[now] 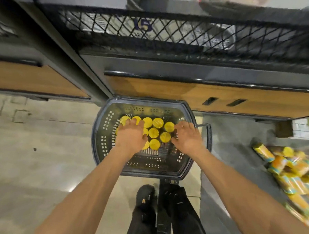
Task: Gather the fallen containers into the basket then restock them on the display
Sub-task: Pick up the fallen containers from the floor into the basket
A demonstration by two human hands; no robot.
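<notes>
A dark plastic basket (104,137) stands on the floor against the display's base. Several containers with yellow lids (153,132) stand upright in it, packed together. My left hand (130,136) reaches down into the basket, its fingers spread over the lids on the left of the group. My right hand (188,137) is at the basket's right side, fingers bent beside the rightmost lid (169,126). Whether it holds anything is hidden. More orange and yellow containers (296,170) lie tumbled on a low grey shelf at the right, blurred.
The display (184,90) has a wood-fronted base with a black mesh shelf (163,30) above it. The basket's handle (209,137) hangs to the right. My dark shoes and trousers (154,206) are just behind the basket. Pale floor (44,149) stretches to the left.
</notes>
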